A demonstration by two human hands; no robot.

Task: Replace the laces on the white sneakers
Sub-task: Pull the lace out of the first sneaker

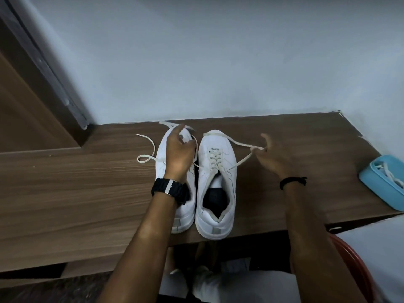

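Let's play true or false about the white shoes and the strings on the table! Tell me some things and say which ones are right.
1. Two white sneakers stand side by side on the brown wooden table. True.
2. The right hand pinches the cream lace of the right white sneaker. True.
3. The left hand rests flat on the table. False: it is over the left white sneaker, among its lace.
4. The light blue container sits at the table's left end. False: it is at the right end.
5. The left wrist wears a black watch. True.
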